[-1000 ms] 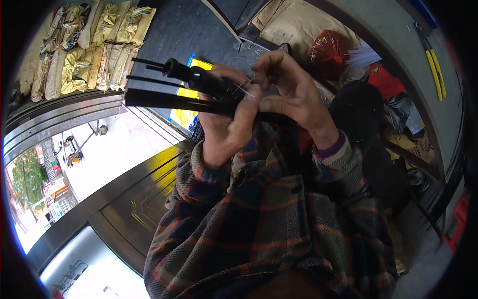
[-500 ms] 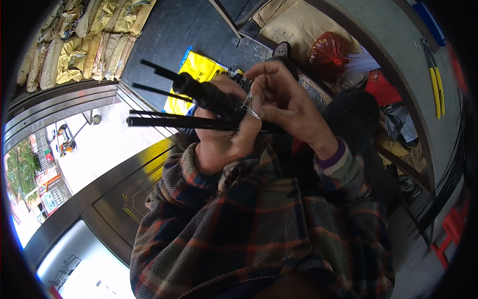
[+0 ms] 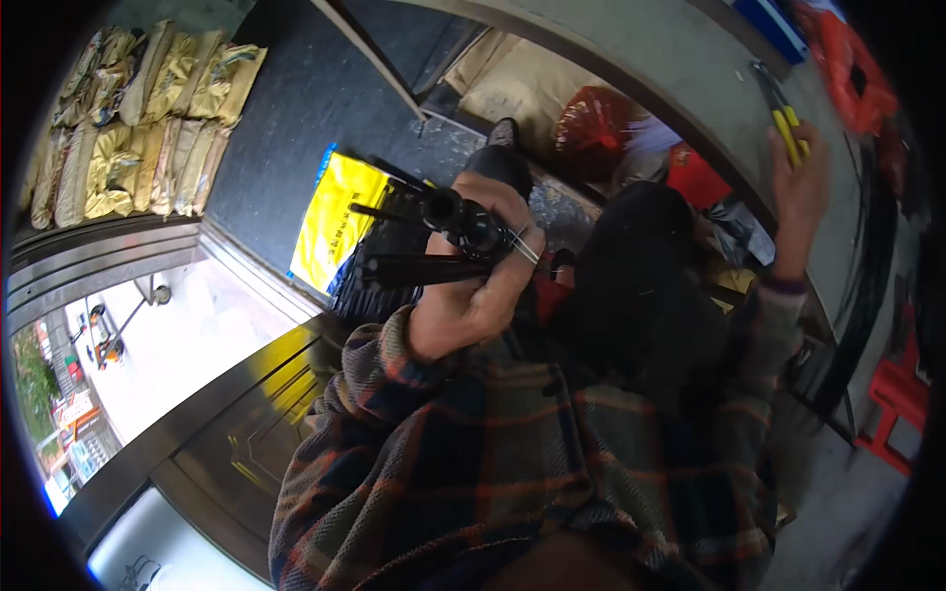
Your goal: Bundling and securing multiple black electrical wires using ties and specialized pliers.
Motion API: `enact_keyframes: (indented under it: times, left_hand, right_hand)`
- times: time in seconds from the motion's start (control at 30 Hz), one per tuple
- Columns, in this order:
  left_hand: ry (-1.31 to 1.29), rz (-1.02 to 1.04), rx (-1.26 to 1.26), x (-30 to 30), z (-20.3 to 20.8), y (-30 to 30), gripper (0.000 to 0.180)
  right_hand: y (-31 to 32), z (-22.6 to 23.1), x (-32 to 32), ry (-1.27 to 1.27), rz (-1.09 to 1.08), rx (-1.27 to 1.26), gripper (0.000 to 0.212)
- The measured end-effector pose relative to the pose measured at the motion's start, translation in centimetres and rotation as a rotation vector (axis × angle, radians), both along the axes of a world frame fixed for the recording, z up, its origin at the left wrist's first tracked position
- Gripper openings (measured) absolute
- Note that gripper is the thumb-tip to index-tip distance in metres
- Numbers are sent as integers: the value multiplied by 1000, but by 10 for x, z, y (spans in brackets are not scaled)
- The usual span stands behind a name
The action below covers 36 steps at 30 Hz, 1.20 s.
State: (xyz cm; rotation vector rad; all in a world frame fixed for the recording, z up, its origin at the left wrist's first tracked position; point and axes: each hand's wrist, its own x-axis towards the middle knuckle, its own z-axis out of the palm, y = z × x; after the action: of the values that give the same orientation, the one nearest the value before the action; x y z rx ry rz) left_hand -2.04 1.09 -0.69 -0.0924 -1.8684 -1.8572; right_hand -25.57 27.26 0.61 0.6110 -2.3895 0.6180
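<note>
Two hands work well apart. The left hand [image 3: 483, 286] is closed tight around a bundle of black rods [image 3: 414, 266], the fingers wrapped over the top and the thumb side facing the camera. The bundle sits crosswise in the fist: its gripped end is hidden inside the palm, and the free ends stick out to the left of the knuckles, fanned slightly so that single rods part from one another. A thicker round black piece [image 3: 448, 209] rides on top of the bundle just beside the fingers. A thin pale wire or tie [image 3: 525, 246] crosses the fingers at the right edge of the fist, touching them.

The right hand [image 3: 796, 197] is raised far off to the right, by the grey ledge [image 3: 690, 79], with the fingers curled around the yellow handles of a pair of pliers [image 3: 781, 116]; the dark metal head of the tool points up and left, away from the palm. Whether the tool's head is gripping anything cannot be told.

Both forearms wear a plaid sleeve [image 3: 473, 453] in dark blue and orange. Beyond the left fist lies a yellow bag [image 3: 340, 212] on dark floor, and further left a row of golden sacks [image 3: 138, 108]. A red plastic bag [image 3: 596, 118] rests near the ledge.
</note>
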Motion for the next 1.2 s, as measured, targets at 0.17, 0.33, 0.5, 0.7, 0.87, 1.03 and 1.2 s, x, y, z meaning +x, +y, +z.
enact_keyframes:
  times: [0.17,0.33,0.5,0.7,0.87,1.03,1.2]
  left_hand:
    - [22,-130,-67,13,7,9,17]
    - [9,-84,-88,29,12,19,17]
    - [-6,-40,-76,38,14,22,19]
    - [-10,-30,-198,36,10,22,21]
    - [-70,61,-33,41,9,28,20]
    - [-127,51,-159,42,7,22,21]
    - [-48,2,-229,40,4,16,20]
  right_hand:
    - [49,-3,-25,-37,94,341,35]
    - [58,-3,-39,9,-112,497,35]
    - [26,22,16,-322,38,-170,32]
    - [-37,12,158,-686,594,-399,18]
    - [-53,23,153,203,473,214,20]
    - [-60,31,139,660,353,393,29]
    - [-63,21,137,796,357,419,29]
